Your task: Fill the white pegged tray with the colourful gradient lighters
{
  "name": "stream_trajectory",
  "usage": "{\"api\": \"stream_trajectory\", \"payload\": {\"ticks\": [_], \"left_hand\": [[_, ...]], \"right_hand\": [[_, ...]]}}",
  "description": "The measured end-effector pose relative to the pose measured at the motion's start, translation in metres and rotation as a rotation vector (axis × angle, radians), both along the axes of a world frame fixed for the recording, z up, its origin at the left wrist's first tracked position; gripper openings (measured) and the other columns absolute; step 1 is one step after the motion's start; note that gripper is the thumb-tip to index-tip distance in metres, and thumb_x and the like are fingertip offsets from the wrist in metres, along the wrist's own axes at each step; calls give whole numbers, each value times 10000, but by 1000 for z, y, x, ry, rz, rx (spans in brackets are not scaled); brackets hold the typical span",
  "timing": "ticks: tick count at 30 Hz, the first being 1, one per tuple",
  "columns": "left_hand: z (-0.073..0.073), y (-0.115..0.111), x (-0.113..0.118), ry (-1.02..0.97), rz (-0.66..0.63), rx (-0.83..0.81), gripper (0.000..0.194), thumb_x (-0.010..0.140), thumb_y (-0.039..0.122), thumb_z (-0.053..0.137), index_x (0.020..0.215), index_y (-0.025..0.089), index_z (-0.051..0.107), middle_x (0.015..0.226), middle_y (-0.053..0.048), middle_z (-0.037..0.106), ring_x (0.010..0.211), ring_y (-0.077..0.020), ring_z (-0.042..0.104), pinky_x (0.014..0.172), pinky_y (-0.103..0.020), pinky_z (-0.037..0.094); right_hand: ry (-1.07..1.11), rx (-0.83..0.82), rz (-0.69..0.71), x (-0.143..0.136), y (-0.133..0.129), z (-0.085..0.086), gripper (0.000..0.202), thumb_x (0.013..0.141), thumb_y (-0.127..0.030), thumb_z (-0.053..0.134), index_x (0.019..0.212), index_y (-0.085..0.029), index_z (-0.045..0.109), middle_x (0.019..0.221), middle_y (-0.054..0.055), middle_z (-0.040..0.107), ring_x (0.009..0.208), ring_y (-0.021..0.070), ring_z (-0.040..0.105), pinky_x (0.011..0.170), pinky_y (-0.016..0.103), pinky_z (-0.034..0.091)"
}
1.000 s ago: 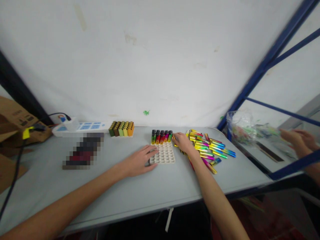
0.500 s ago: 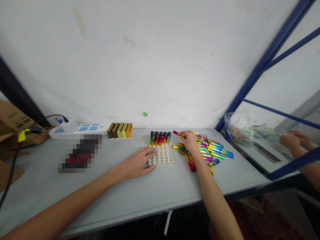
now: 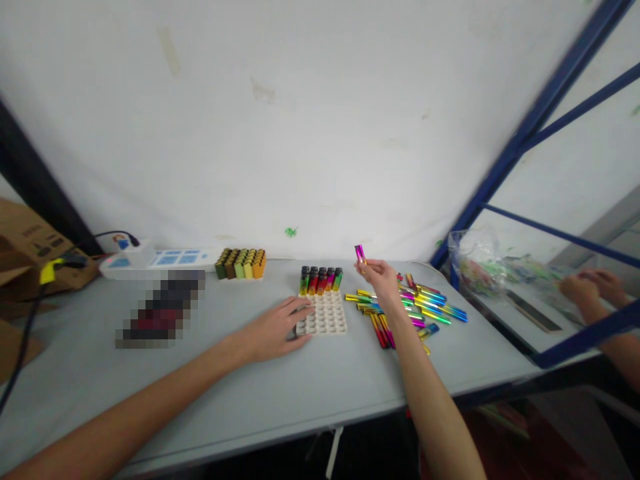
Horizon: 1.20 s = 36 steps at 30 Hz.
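Note:
My right hand (image 3: 379, 277) is closed on a shiny magenta-and-gold lighter (image 3: 360, 254), raised upright above the right part of the table. Below and right of that hand lies a loose pile of metallic lighters (image 3: 431, 299) in gold, blue, red, green and magenta. My left hand (image 3: 280, 327) rests with its fingers apart, touching the left edge of a white tray (image 3: 330, 315) with rows of holes. Several coloured lighters (image 3: 321, 281) with black tops stand upright at the tray's far end.
A block of green, brown and orange lighters (image 3: 241, 264) stands near the wall, beside a white power strip (image 3: 180, 258). A blurred-out dark object (image 3: 163, 310) and a cardboard box (image 3: 37, 240) are at left. Beyond a blue frame (image 3: 500, 160), another person's hands (image 3: 593, 287) show near a plastic bag (image 3: 477, 260).
My right hand has drawn slightly away from the pile, and the lighter in it has turned from nearly flat to upright. My left hand stays on the tray.

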<state>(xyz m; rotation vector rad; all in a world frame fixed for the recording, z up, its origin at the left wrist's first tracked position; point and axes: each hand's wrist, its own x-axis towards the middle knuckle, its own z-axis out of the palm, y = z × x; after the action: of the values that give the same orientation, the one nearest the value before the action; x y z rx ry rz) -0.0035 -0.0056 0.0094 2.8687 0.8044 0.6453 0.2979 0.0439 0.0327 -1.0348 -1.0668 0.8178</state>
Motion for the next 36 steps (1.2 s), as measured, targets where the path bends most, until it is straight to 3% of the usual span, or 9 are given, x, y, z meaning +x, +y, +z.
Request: {"api": "stream_trajectory", "payload": {"ticks": [5,8,16,21,24,28,36], "left_hand": [[0,0,0,-14,2,-3,452,957,342,613,1374,170,583,1400,-146,578,1328,-289,531,1164,-450,447],[-1,0,0,4,6,-4,455,961,347,607,1376,162,581,1407,-153,572,1336,-291,523,1165,-451,446],[-2,1,0,-26,-7,8,451,961,350,613,1375,175,580,1404,-146,577,1333,-287,527,1162,-445,449],[0,0,0,-35,-10,-6,447,955,343,620,1367,171,586,1396,-143,580,1320,-285,536,1155,-442,456],[-1,0,0,-39,-8,0,445,957,345,619,1368,179,585,1391,-139,582,1318,-283,535,1153,-445,455],[-2,1,0,-29,1,4,456,955,345,624,1381,188,579,1402,-139,576,1331,-291,522,1164,-461,439],[-2,0,0,-18,8,14,465,960,358,621,1386,176,574,1403,-144,578,1328,-293,523,1162,-461,440]], "right_hand": [[-44,106,131,-7,-5,4,752,744,-490,828,1385,-291,491,1071,42,698,995,253,757,941,435,588],[-168,158,136,-9,-7,5,765,815,-528,759,1466,-325,413,1112,41,648,1003,243,750,925,419,604],[-599,231,-35,-11,-10,6,472,967,-516,579,1353,-245,570,995,73,737,873,217,731,723,322,602],[-677,283,50,-20,-13,4,464,975,-454,590,1371,-229,504,884,34,728,754,175,695,707,303,583],[-717,273,120,-25,-14,-1,369,964,-435,613,1254,-216,549,853,29,710,750,180,702,699,307,590],[-825,298,144,-29,-14,-4,251,965,-394,622,1138,-212,631,1003,73,692,761,173,704,733,324,601],[-947,333,192,-32,-16,-3,236,989,-305,595,1203,-226,654,1099,76,687,834,174,695,845,355,582]]}}
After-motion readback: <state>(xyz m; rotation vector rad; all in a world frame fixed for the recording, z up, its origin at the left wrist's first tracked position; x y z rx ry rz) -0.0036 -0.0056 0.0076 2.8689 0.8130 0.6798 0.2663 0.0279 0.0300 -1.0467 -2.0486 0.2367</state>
